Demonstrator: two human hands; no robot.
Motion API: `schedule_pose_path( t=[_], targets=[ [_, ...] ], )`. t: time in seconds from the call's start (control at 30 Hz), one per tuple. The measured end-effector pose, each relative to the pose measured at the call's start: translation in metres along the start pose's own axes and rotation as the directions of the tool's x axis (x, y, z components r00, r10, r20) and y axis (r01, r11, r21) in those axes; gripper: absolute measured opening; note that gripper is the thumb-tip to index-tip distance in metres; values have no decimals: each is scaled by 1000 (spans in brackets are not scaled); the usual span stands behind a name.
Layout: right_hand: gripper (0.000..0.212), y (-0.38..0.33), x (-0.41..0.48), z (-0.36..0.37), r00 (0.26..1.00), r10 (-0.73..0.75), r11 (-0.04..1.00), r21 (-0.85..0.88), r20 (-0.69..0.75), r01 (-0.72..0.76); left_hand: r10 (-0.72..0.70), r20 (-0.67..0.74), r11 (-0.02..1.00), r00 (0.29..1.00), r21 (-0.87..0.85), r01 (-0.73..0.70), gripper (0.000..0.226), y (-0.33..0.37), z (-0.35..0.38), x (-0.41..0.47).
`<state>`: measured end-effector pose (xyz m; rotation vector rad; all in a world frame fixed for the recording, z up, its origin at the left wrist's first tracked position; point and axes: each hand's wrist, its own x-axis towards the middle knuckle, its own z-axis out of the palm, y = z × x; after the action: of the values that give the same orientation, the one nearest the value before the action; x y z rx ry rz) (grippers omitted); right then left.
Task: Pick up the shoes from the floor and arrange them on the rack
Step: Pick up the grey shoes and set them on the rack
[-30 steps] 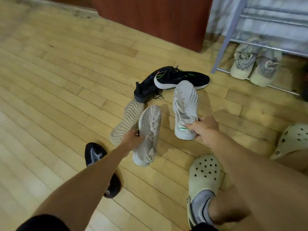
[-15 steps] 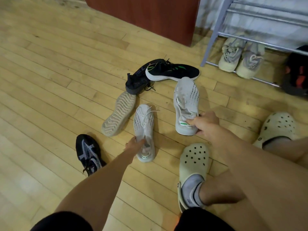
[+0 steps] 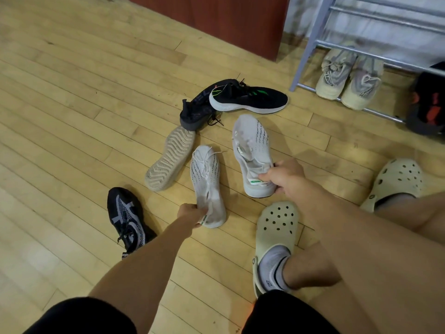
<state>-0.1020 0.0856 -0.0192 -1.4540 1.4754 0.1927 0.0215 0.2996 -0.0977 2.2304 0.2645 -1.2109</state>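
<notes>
Both hands clenched on the white pair by the heel collars, left hand [image 3: 191,214] on the left white shoe [image 3: 206,179] and right hand [image 3: 284,175] on the right white shoe [image 3: 252,153], both well short of the rack [image 3: 305,59], likely so the pair travels together; versus earlier, the left one had rolled upright.

Pale honey-yellow plank floor [image 3: 72,97], two white knit sneakers [image 3: 207,184] flecked with rows of black dashes, black trainer [image 3: 250,98] with green stripes and white sole, black-and-grey patterned shoe [image 3: 126,220], beige ridged sole [image 3: 169,157], cream perforated clogs [image 3: 277,227], grey metal rack [image 3: 310,44], reddish-brown cabinet [image 3: 228,18].
</notes>
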Motion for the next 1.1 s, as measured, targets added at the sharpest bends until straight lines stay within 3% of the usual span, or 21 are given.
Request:
schedule_pose_path(
  t=[0.07,0.27,0.33,0.5,0.57,0.67,0.87,0.97,1.1],
  targets=[
    [48,1,-1,1,1000,-1,1000,-3,8,1,-1,14,1000,1000,-8,1,24,0,1,-2],
    [52,8,-9,1,998,58,996,71,9,-58,33,-62,953,998,303,-13,38,2,18,-11],
    [53,10,-11,0,997,76,990,120,18,-77,46,-74,945,996,326,-19,38,2,28,-15],
    [56,7,-19,-5,997,73,984,159,34,-78,17,94,1000,995,7,-17,37,13,37,-29],
    [57,3,-24,-11,997,61,984,165,44,-67,-8,187,987,982,-157,38,30,23,35,-39],
    [54,-9,-30,-26,998,38,985,169,41,-45,22,210,956,978,-292,41,26,45,26,-59],
    [51,-36,-41,-84,999,-36,988,151,-7,36,233,102,921,967,-342,-186,29,111,6,-98],
    [42,-45,-46,-133,994,-88,990,108,-67,95,368,123,894,922,-320,-314,30,150,6,-123],
    [49,-41,-52,-197,981,-117,988,82,-154,130,489,165,852,856,-303,-428,32,202,26,-154]
  ],
)
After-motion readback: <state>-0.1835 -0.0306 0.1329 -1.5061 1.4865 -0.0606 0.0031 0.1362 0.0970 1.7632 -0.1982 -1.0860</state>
